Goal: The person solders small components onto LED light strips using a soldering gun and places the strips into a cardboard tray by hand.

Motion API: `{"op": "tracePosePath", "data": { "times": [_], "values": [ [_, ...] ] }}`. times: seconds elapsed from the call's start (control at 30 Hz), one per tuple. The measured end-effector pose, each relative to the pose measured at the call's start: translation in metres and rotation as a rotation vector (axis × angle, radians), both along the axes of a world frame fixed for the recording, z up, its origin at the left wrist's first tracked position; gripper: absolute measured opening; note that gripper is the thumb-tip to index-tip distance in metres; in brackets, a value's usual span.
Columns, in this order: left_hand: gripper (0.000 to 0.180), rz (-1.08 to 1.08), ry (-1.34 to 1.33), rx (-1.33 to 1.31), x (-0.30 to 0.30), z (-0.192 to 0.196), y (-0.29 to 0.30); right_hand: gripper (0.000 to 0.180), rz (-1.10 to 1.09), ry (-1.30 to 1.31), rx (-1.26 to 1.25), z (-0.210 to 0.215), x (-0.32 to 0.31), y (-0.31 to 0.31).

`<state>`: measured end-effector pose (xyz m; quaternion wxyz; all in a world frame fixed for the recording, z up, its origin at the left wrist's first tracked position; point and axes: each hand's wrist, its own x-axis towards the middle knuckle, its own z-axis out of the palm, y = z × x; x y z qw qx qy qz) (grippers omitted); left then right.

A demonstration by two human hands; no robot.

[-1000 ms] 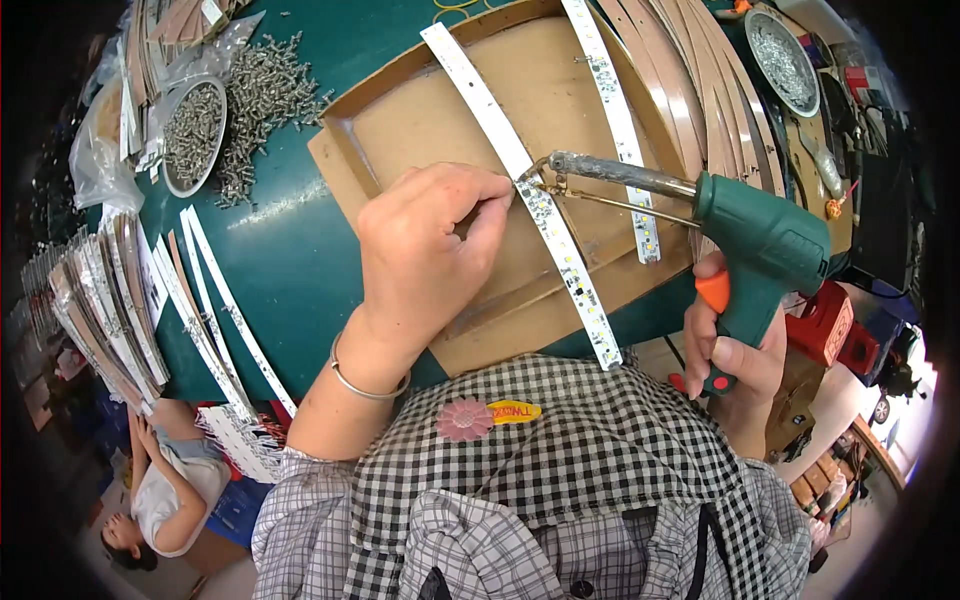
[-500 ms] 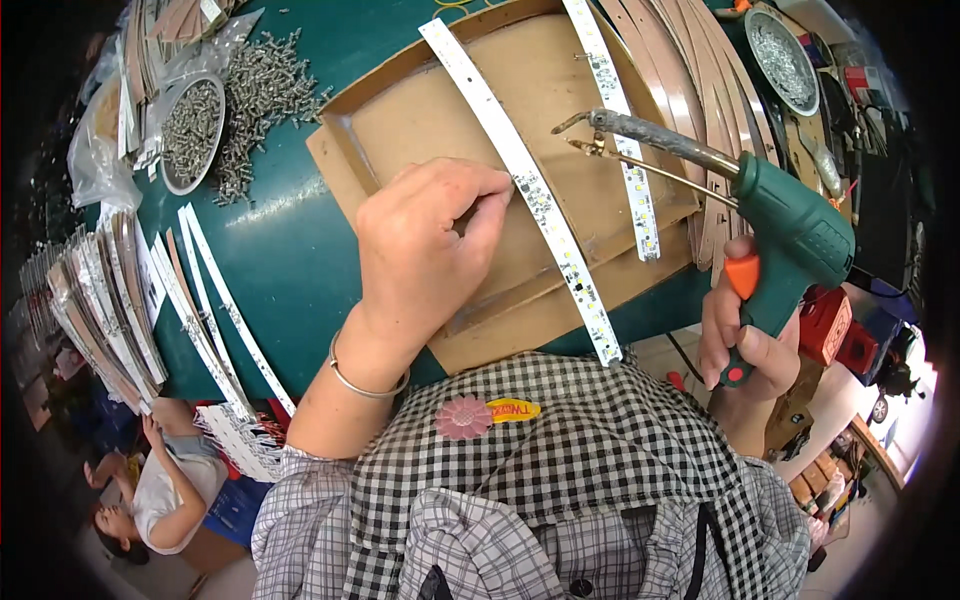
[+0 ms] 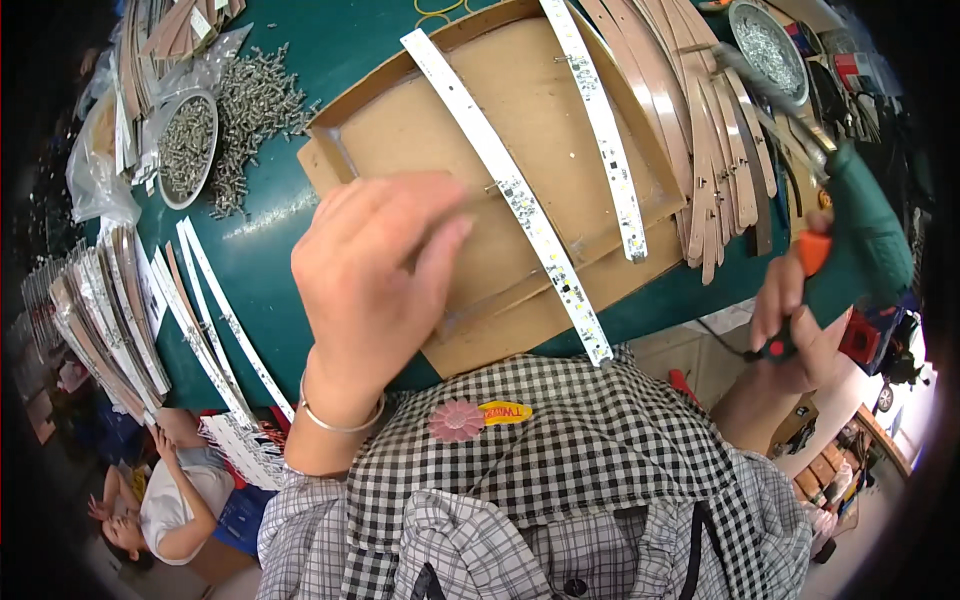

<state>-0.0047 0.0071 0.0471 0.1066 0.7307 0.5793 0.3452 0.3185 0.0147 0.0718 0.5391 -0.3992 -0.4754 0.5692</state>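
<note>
While the right hand point(image 3: 810, 350) wraps its fingers around the handle of a green soldering gun point(image 3: 865, 225), whose blurred tip points up and left, the left hand point(image 3: 370, 265) is half curled, its thumb and forefinger parted. Just beside those fingertips, a white LED strip point(image 3: 530, 220) slants across a shallow cardboard tray point(image 3: 385, 140), a small metal piece point(image 3: 491, 187) at its left edge. Another strip point(image 3: 605, 135) lies to its right.
</note>
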Motion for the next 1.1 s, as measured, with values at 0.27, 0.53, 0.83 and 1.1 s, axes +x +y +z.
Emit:
{"op": "tracePosePath", "data": {
  "times": [0.27, 0.53, 0.83, 1.1],
  "values": [
    [0.026, -0.612, -0.001, -0.113, 0.035, 0.017, -0.011, 0.061, -0.375, -0.656, 0.245, -0.018, 0.008, 0.021],
    [0.029, -0.788, 0.29, -0.184, 0.045, 0.019, -0.01, 0.057, -0.418, -1.085, 0.177, -0.035, 0.001, 0.037],
    [0.024, -0.769, 0.291, -0.056, 0.047, 0.034, 0.034, 0.051, -0.39, -1.035, 0.227, -0.033, -0.012, 0.036],
    [0.019, -0.76, 0.132, -0.046, 0.045, 0.004, 0.052, 0.074, -0.279, -1.138, 0.336, -0.03, -0.035, 0.032]
  ]
}}
